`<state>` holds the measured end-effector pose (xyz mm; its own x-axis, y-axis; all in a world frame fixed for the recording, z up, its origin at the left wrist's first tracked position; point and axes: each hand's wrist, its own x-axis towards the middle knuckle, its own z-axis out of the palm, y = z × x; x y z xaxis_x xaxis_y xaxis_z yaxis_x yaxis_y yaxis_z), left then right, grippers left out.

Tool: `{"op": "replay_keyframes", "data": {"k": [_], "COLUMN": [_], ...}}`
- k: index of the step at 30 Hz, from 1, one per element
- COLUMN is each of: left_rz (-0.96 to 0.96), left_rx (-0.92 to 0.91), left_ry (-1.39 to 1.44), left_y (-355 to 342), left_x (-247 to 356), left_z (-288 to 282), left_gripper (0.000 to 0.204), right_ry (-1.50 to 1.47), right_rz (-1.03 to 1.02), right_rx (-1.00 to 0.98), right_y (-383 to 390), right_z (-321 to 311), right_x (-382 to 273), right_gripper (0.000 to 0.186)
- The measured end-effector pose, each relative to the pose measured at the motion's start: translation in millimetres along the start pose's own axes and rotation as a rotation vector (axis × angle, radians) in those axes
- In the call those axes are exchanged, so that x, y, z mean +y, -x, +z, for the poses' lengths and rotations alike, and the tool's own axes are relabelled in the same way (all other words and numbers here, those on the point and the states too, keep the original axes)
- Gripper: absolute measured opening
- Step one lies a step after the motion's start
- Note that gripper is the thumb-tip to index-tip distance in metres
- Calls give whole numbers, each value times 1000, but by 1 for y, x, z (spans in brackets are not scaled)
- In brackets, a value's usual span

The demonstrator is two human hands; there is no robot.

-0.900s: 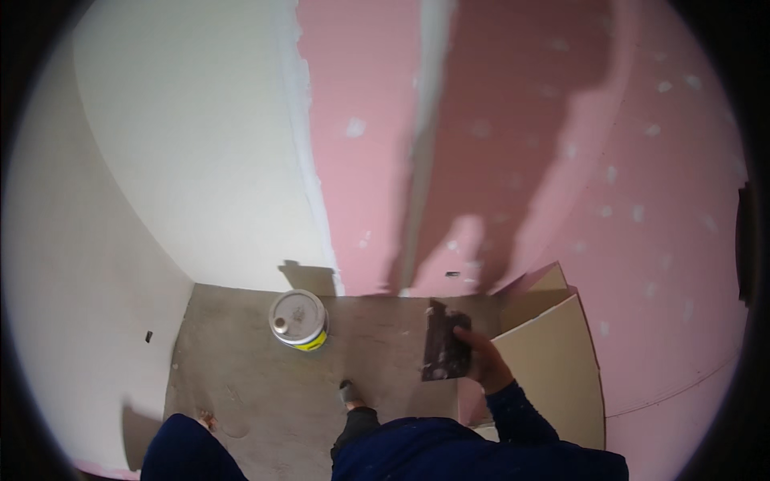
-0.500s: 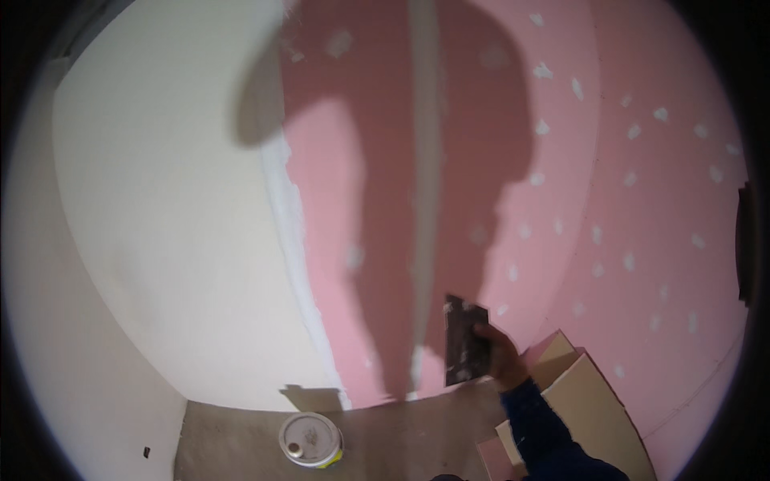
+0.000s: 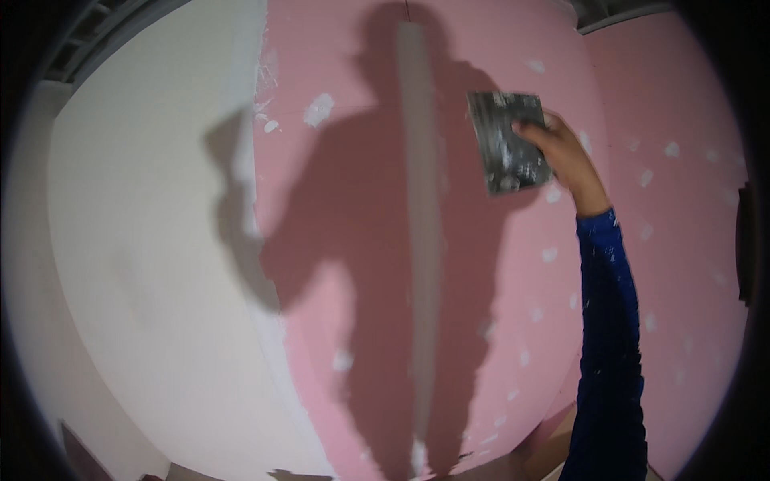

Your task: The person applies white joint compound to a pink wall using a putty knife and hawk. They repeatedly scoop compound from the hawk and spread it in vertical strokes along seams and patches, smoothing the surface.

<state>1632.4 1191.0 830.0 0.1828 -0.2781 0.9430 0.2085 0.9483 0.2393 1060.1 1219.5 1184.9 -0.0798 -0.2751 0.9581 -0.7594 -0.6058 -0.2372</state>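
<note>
Lifted within 1 second from low near the floor bucket, now out of view, to high on the pink wall [image 3: 513,321], right of the filled seam [image 3: 421,240]. Right hand [image 3: 561,148] raised overhead, arm straight, fingers clamped on the smeared trowel [image 3: 505,140]. Left hand unseen.

The pink wall [image 3: 481,337] is closing the way ahead – the trowel [image 3: 507,141] is standing near its grey joint strip [image 3: 417,200], with open room lying all around the raised sleeve [image 3: 608,337].
</note>
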Motion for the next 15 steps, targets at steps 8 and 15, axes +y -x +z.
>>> {"op": "replay_keyframes", "data": {"k": [8, 15], "left_rz": [-945, -1114], "left_rx": [28, 35], "left_ry": [-239, -256], "left_y": [283, 386], "left_x": [-69, -102], "left_z": [-44, 0], "left_gripper": [23, 25], "right_ry": [837, 1069], "right_rz": [-358, -683], "right_rx": [-28, 151], "right_y": [-38, -66], "right_z": [6, -12], "right_x": [-53, -26], "right_gripper": [33, 30]}}
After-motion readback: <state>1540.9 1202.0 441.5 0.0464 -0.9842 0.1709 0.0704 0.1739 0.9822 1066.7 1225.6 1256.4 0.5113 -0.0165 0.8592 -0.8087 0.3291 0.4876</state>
